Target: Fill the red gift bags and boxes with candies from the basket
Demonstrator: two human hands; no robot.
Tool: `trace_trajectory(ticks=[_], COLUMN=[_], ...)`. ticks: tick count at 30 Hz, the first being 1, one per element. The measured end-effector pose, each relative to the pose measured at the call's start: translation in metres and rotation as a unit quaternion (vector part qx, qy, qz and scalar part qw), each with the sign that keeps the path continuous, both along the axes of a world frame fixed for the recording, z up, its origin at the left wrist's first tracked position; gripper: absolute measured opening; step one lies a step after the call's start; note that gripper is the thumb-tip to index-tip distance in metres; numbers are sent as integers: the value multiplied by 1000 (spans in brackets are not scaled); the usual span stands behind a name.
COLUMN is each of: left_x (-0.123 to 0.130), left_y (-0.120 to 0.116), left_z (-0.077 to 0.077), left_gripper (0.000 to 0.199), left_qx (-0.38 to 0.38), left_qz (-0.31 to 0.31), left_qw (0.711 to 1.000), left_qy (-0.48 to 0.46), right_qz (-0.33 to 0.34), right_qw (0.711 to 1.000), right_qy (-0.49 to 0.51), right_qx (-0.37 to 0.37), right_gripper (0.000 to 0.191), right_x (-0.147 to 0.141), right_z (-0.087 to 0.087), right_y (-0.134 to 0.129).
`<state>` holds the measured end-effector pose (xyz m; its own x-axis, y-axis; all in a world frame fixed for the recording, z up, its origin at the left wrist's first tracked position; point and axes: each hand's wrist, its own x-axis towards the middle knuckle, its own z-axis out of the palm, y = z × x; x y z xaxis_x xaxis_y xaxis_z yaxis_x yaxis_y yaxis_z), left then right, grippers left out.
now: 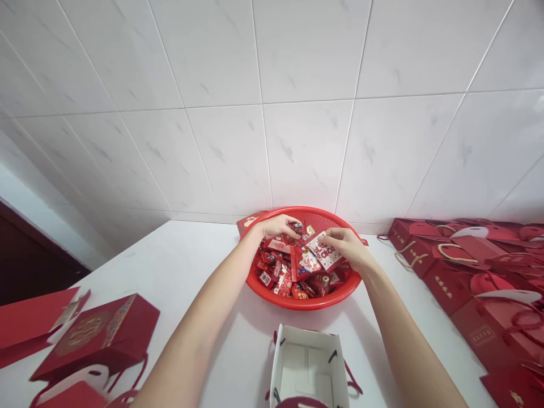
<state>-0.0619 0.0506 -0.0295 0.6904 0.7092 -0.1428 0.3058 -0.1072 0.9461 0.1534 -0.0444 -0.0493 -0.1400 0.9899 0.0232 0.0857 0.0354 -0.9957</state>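
A round red plastic basket point(304, 304) full of small wrapped snack packets stands against the tiled wall. At its upper left, my left hand point(280, 226) has its fingers closed round a small dark-and-red wrapped piece point(296, 227). On the right side, my right hand point(346, 245) pinches a white-and-red patterned packet point(325, 252) over the pile. Beside that packet lies a red packet with a white print point(305, 262). Nearer to me, an open box point(306, 362) with a white inside and dark red cords shows nothing in it.
Rows of dark red gift boxes with cord handles point(459, 283) fill the right side. More red boxes point(100, 334) lie at the lower left on the white table point(170, 255). Behind the basket, a red box point(250, 219) shows partly. White tiles point(306, 153) line the back.
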Motion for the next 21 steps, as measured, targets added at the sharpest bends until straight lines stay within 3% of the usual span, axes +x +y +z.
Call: trace_trajectory(ticks=[11, 16, 21], left_x=[-5, -10, -17], left_y=[14, 24, 27], left_z=[-13, -23, -23], left_gripper=[32, 57, 32], left_qx=[128, 162, 216], left_qz=[95, 190, 206], left_qw=[986, 965, 940], left_qy=[38, 82, 165], right_qz=[-77, -142, -151], right_qw=[997, 989, 986], right_qy=[7, 28, 16], right_qx=[22, 44, 69], right_gripper=[38, 33, 33], right_x=[-1, 1, 2], right_z=[0, -3, -6], right_y=[2, 4, 4])
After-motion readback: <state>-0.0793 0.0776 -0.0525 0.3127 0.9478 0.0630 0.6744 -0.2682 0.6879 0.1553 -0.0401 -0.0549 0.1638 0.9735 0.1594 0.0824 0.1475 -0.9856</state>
